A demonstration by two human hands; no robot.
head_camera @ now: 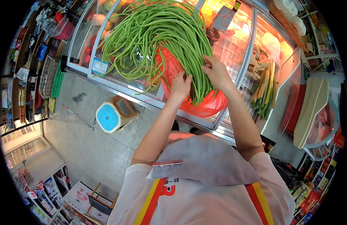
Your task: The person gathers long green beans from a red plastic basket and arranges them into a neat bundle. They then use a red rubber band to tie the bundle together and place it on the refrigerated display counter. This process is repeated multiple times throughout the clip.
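A large heap of green yardlong beans (167, 31) lies over the glass top of a display cooler (120, 87), its strands curving round to the left. The ends closest to me rest on a red plastic bag (210, 105), which spreads out below and to the left of the bundle. At the bundle's left edge, my left hand (181, 87) has bent fingers against the beans and the bag. From the right side my right hand (217, 72) grips the bundle, thumb and forefinger close together on the outer strands. Some fingertips are hidden among the beans.
A stool with a blue seat (108, 116) stands on the floor left of the cooler. Scallions (263, 90) and ginger (257, 59) lie in the cooler's right section. A beige-lidded container (311, 109) is at right. Stocked shelves (27, 64) line the left.
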